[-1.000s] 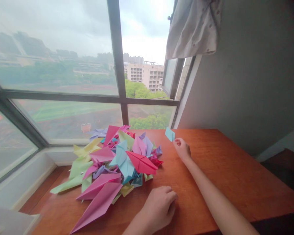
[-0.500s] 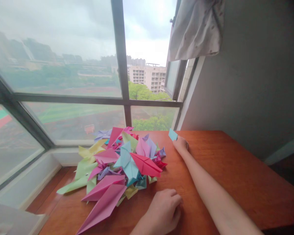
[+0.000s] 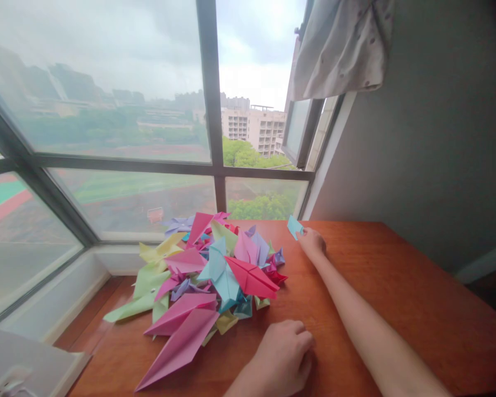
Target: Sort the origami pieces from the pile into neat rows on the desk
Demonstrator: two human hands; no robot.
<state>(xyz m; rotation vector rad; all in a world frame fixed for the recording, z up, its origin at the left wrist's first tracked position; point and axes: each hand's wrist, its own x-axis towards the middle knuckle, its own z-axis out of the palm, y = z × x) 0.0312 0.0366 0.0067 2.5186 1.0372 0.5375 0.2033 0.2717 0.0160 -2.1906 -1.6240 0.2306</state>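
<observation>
My right hand (image 3: 313,243) reaches out over the far side of the table, its fingers pinching a small light-blue folded paper (image 3: 295,227) by one edge. Nearer to me, my left hand (image 3: 283,353) rests on the tabletop with its fingers curled in, and nothing shows in it. Left of both hands lies a pile of folded paper pieces. On top are a light-blue folded paper (image 3: 220,270) and a red paper plane (image 3: 252,277). A long pink paper plane (image 3: 182,344) points toward me at the pile's near side.
The reddish-brown wooden table (image 3: 400,286) runs under the pile and both hands. Behind it are window panes in a dark frame (image 3: 215,169), with one sash (image 3: 300,132) swung outward. A spotted curtain (image 3: 343,49) hangs at upper right beside a grey wall (image 3: 442,132).
The whole view has shifted slightly, so the pile and hands appear a little farther right. My right hand still holds the blue paper, and my left hand stays curled on the table.
</observation>
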